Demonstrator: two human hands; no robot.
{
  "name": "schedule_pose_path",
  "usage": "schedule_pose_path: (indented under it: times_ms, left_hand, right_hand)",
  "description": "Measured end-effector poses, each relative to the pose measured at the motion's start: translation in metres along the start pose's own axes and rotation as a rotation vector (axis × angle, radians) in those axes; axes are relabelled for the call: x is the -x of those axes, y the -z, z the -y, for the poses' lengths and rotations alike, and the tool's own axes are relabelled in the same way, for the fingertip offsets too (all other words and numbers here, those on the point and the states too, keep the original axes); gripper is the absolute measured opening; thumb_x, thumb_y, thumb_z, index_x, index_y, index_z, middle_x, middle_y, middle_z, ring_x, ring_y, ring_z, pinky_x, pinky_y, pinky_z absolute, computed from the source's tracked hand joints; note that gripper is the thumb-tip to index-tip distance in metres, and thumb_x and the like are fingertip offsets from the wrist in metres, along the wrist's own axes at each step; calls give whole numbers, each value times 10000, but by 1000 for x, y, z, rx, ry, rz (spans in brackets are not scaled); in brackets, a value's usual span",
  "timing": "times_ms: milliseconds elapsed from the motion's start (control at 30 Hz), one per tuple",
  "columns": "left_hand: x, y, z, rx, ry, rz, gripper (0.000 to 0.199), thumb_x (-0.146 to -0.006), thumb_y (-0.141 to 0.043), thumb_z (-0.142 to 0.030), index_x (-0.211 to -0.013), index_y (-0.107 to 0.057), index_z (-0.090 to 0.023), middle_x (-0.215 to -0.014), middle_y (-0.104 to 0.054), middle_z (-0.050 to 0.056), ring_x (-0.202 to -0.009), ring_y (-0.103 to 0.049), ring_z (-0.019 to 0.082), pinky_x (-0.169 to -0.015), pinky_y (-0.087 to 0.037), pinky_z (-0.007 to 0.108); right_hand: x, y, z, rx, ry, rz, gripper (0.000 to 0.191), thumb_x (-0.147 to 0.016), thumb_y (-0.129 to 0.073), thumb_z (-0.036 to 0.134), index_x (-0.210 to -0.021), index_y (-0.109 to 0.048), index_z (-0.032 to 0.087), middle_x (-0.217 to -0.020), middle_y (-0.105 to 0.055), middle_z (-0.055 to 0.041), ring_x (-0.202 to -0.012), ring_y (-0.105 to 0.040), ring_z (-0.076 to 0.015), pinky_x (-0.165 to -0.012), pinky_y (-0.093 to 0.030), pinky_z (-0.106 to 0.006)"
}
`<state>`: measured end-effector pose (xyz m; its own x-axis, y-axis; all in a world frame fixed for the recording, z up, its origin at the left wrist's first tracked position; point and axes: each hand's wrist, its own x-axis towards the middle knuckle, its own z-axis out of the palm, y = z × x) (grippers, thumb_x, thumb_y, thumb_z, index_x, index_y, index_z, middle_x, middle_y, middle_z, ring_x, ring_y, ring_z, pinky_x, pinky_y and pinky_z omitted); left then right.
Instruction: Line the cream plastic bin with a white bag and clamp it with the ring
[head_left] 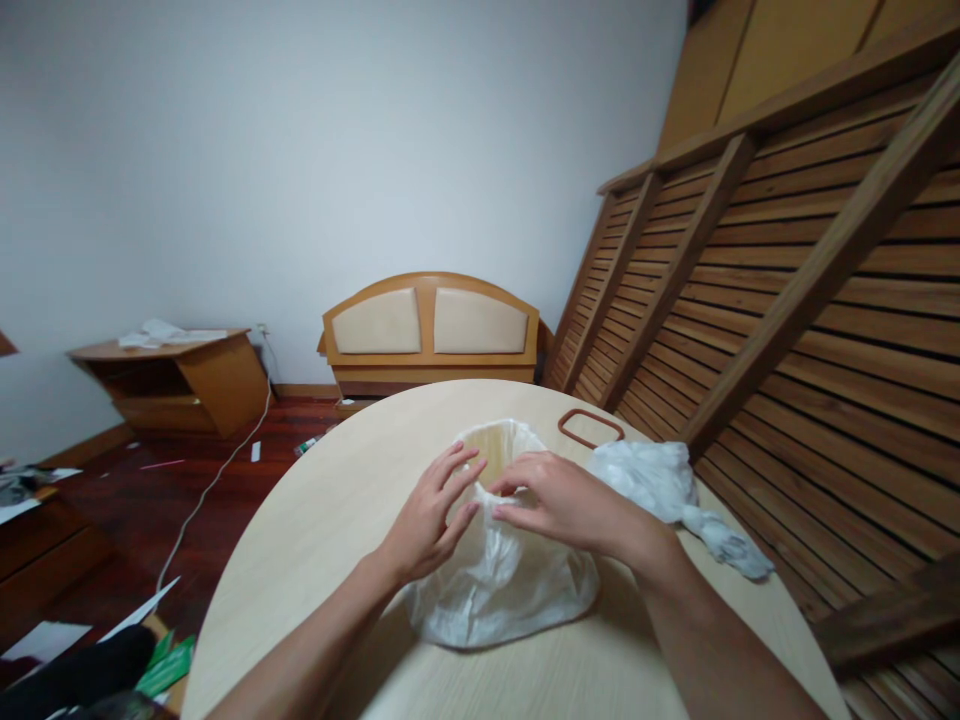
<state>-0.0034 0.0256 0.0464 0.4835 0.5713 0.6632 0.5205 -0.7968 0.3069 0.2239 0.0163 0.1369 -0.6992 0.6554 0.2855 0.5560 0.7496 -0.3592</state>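
Note:
A thin white plastic bag (pixel 502 600) stands on the round table with its mouth upward and its lower edge spread out. Through the mouth a yellowish inner surface shows; whether that is a container inside the bag, I cannot make out. My right hand (pixel 551 495) pinches the near edge of the bag's mouth between thumb and fingers. At the left of the mouth my left hand (pixel 435 510) is open, its fingers apart and curved around the rim, close to the plastic. Beyond my right hand lies a brown rounded-rectangular ring (pixel 591 428).
A second, crumpled white plastic bag (pixel 649 480) lies at the right of the pale round table (pixel 315 540). Slatted wood panels (pixel 787 300) lean close by on the right. Behind are a headboard (pixel 430 320) and a low cabinet (pixel 202 390); a cable (pixel 217 480) crosses the floor.

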Motion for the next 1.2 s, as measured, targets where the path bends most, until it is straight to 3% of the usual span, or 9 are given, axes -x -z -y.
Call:
schedule_pose_path:
  times_ms: [167, 300, 500, 733, 800, 867, 967, 1067, 1200]
  left_hand:
    - [-1, 5, -2, -24, -52, -80, 438, -1006, -442, -180, -1435, -479, -256, -1395, -564, 118, -1438, -377, 273, -1148, -395, 518]
    - [-2, 6, -2, -85, -92, -99, 383, -986, -490, -157, -1358, -536, -236, -1309, -629, 109, -1393, -426, 277, -1143, -384, 533]
    - [-4, -1, 1, -102, -113, -172, 247, -943, -589, -132, -1174, -605, -221, -1073, -689, 77, -1210, -556, 247, -1056, -473, 479]
    - [-5, -2, -1, -90, -121, -183, 249, -925, -649, -196, -1169, -605, -228, -1023, -683, 72, -1135, -577, 258, -1013, -498, 485]
    - [-5, 1, -3, -75, -114, -165, 307, -927, -640, -205, -1229, -586, -218, -1090, -672, 91, -1164, -558, 266, -1036, -479, 502]
    - [-6, 3, -5, -45, -91, -172, 323, -942, -606, -193, -1262, -573, -210, -1156, -655, 108, -1202, -534, 267, -1043, -475, 494]
    - [-8, 3, -5, -17, -70, -198, 205, -958, -584, -178, -1156, -620, -214, -1090, -672, 91, -1184, -540, 253, -1010, -499, 455]
    - [-9, 0, -5, -31, -62, -216, 95, -963, -593, -194, -1039, -645, -217, -961, -693, 67, -1107, -573, 246, -951, -525, 433]
    - [-6, -2, -8, -57, -64, -210, 139, -960, -598, -202, -1093, -637, -215, -974, -697, 72, -1098, -574, 252, -946, -527, 445]
  right_hand:
    - [4, 8, -10, -11, 28, 48, 107, -888, -702, 261, -945, -782, 218, -937, -773, -34, -906, -692, -196, -859, -485, -296]
    - [11, 15, -17, 38, 23, 0, 107, -833, -727, 206, -911, -789, 245, -1081, -748, -38, -1026, -671, -213, -969, -469, -334]
    - [12, 9, -6, 104, -21, -37, 354, -819, -777, 351, -1148, -742, 223, -1205, -715, -79, -1134, -640, -259, -1034, -454, -399]
    - [8, -2, -7, 163, 17, 12, 99, -905, -703, 285, -926, -757, 205, -1072, -736, -66, -1044, -662, -237, -958, -499, -393]
    - [13, -5, -13, 161, 28, -54, 160, -894, -713, 318, -1016, -746, 219, -1219, -689, -84, -1183, -605, -262, -1036, -467, -433]
    - [19, -11, -20, 147, 27, -161, 373, -882, -718, 396, -1217, -678, 239, -1409, -575, -105, -1344, -484, -288, -1126, -398, -483]
    - [29, -32, -32, 113, -32, -346, 615, -892, -680, 479, -1430, -501, 240, -1561, -399, -133, -1448, -349, -301, -1172, -342, -526]
    - [36, -58, -42, 71, -99, -511, 612, -915, -645, 450, -1457, -451, 243, -1568, -379, -141, -1445, -358, -301, -1161, -365, -532]
    - [41, -80, -52, 44, -128, -545, 543, -950, -583, 353, -1472, -446, 282, -1538, -431, -119, -1428, -399, -294, -1156, -381, -532]
